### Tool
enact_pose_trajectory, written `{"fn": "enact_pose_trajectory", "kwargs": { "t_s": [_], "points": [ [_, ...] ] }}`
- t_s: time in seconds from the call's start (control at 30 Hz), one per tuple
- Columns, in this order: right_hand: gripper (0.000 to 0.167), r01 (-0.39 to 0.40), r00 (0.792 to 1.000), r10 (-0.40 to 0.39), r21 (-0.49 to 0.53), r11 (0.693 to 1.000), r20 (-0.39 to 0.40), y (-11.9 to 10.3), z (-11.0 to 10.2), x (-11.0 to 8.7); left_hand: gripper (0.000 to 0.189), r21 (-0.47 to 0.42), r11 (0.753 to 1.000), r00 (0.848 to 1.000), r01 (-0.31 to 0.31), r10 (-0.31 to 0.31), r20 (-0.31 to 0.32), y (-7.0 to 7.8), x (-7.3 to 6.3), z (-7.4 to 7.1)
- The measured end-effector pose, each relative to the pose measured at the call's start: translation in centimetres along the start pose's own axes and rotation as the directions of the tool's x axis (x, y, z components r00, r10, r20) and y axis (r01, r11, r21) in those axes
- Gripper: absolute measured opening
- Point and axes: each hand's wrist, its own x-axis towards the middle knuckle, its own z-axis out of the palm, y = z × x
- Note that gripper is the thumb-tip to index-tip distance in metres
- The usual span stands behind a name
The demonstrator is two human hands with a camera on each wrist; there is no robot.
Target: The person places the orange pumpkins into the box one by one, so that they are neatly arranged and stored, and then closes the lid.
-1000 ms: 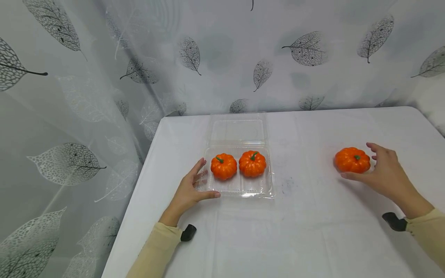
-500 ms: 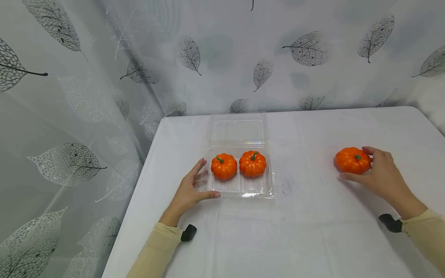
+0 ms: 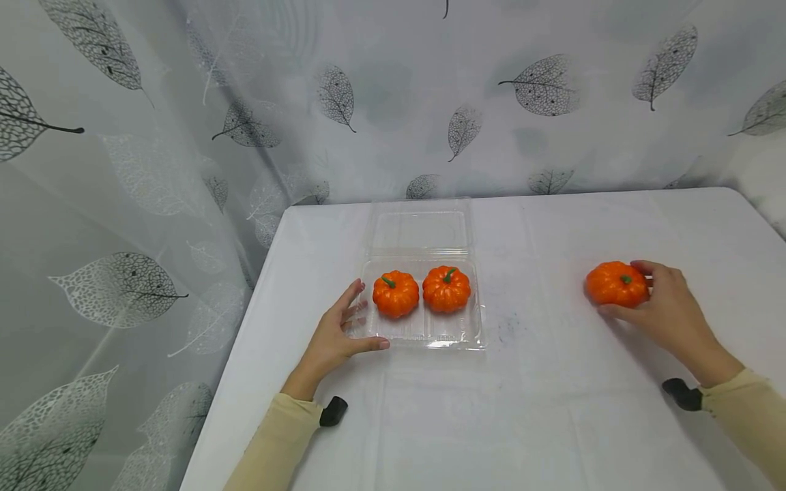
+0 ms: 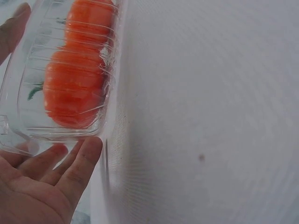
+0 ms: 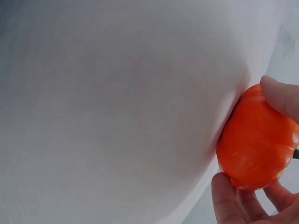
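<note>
My right hand (image 3: 666, 314) grips a small orange toy pumpkin (image 3: 616, 285) with a green stem, thumb on its near side and fingers on the far side. The right wrist view shows this pumpkin (image 5: 257, 140) between thumb and fingers, close to the tabletop. A clear plastic clamshell box (image 3: 393, 332) lies with its lid folded back. Inside, side by side, sit a left pumpkin (image 3: 396, 294) and a right pumpkin (image 3: 446, 289). My left hand (image 3: 331, 341) rests at the box's left side, thumb at the front edge; in the left wrist view its fairly straight fingers (image 4: 77, 170) touch the box's end.
The transparent lid (image 3: 420, 228) lies toward the table's back edge. A white cloth covers the table (image 3: 522, 409). Behind and to the left hangs a grey curtain (image 3: 393, 88) with a leaf print.
My right hand has moved left and closed round the single pumpkin, which has shifted slightly left. The left hand and the box have stayed put.
</note>
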Motion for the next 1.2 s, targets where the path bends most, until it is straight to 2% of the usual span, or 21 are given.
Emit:
{"fn": "enact_pose_trajectory", "kwargs": {
  "t_s": [0.27, 0.5, 0.67, 0.9, 1.2],
  "points": [
    [0.102, 0.027, 0.995, -0.036, 0.086, 0.996, 0.097, -0.8, 0.3, 0.1, 0.12, 0.005, 1.0, 1.0, -0.007, 0.007, 0.004, -0.1, 0.0, 0.0],
    [0.093, 0.065, 0.977, -0.093, 0.148, 0.987, 0.19, -1.8, 0.5, 0.2, 0.12, 0.0, 1.0, 1.0, -0.011, 0.011, 0.002, -0.1, 0.1, 0.0],
    [0.09, 0.037, 0.966, -0.09, 0.215, 0.976, 0.244, -3.1, 0.3, -0.4, 0.121, 0.009, 1.0, 1.0, -0.007, 0.007, -0.002, -0.1, 0.1, 0.0],
    [0.085, 0.011, 0.939, -0.118, 0.316, 0.949, 0.322, -5.3, 0.1, -1.0, 0.121, 0.01, 1.0, 1.0, -0.008, 0.008, -0.005, -0.2, 0.2, 0.1],
    [0.071, -0.016, 0.922, -0.159, 0.442, 0.897, 0.354, -7.6, 0.4, -1.4, 0.121, 0.009, 1.0, 1.0, -0.005, 0.005, -0.006, -0.2, 0.2, 0.1]
  ]
}}
